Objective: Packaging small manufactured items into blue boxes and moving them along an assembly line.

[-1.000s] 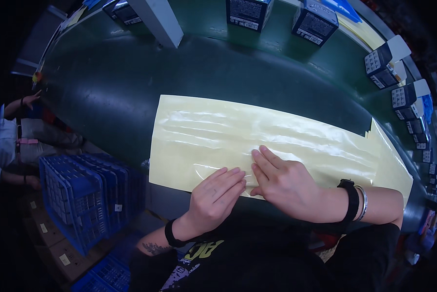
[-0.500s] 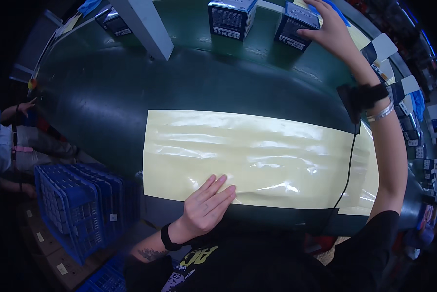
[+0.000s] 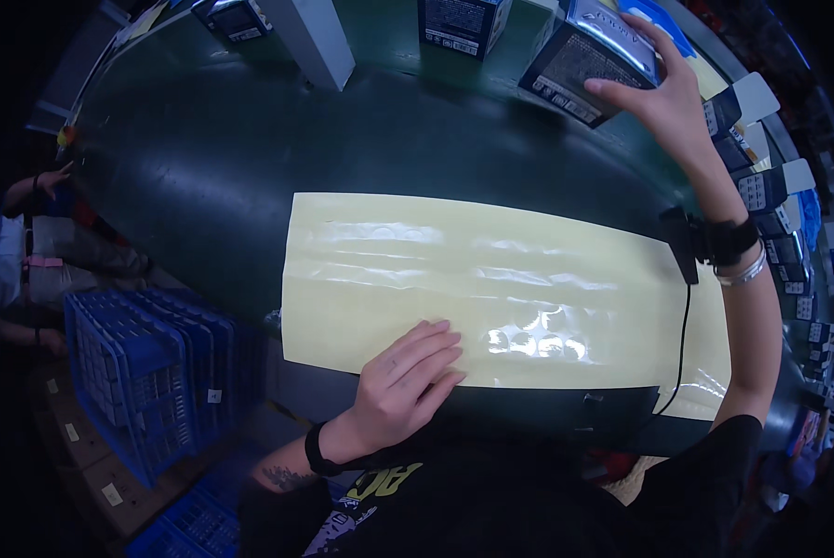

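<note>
My left hand (image 3: 403,386) lies flat on the near edge of a pale yellow glossy sheet (image 3: 370,307), fingers stretched out and holding nothing. Rows of round, clear, sticker-like spots shine on the sheet, right of that hand. At the far right, my right hand (image 3: 666,98) grips a dark blue printed carton (image 3: 589,70), thumb on the near face and fingers on the far side. The carton is tilted and seems lifted off the green surface. Part of it is hidden by my fingers.
Another dark blue carton (image 3: 462,26) stands at the far side of the green belt-like table (image 3: 203,186), beside a grey post (image 3: 317,42). More cartons (image 3: 780,246) line the right side. Blue crates (image 3: 147,372) stand at lower left, near another person's hand (image 3: 52,179).
My right hand has closed round the carton, tilted it and brought it slightly nearer. My left hand stays on the sheet, its fingers a little farther right. The view has shifted slightly.
</note>
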`<state>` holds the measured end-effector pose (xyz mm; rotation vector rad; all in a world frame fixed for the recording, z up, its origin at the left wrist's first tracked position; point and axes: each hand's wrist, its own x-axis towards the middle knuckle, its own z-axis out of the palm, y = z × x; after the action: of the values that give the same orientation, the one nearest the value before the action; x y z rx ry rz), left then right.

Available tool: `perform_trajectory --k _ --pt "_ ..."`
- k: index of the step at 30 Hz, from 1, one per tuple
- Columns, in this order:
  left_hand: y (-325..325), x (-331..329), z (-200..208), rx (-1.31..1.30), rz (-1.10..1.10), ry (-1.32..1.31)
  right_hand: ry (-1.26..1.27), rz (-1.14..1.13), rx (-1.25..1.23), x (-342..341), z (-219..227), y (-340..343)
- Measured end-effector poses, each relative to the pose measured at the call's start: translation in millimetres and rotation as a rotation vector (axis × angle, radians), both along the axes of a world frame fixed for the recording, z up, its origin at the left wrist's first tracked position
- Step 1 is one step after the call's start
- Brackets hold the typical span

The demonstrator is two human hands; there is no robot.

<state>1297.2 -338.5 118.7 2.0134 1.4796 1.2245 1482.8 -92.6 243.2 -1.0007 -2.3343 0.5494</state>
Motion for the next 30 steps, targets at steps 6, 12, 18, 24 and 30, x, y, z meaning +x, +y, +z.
perform_trajectory --k 6,12,18,24,30 --pt "1.7 1.9 17.7 -0.079 0.032 0.261 0.077 0.225 0.223 -14.9 -21.2 -58.1" --pt "-2.1 0.0 10.7 -0.074 -0.009 0.172 -0.012 0.318 -0.032 -21.2 -33.9 -88.2" --pt "-4.1 -0.3 4.6 -0.032 -0.023 0.091 0.024 0.285 -0.052 -22.7 -46.7 -91.8" --pt "-5.1 0.6 7.7 -0.089 0.003 0.015 0.025 0.273 -0.006 -22.4 -52.6 -93.8" --pt "-7.5 1.5 9.9 -0.072 -0.031 -0.008 0.074 0.278 0.086 -22.8 -55.7 -92.7"
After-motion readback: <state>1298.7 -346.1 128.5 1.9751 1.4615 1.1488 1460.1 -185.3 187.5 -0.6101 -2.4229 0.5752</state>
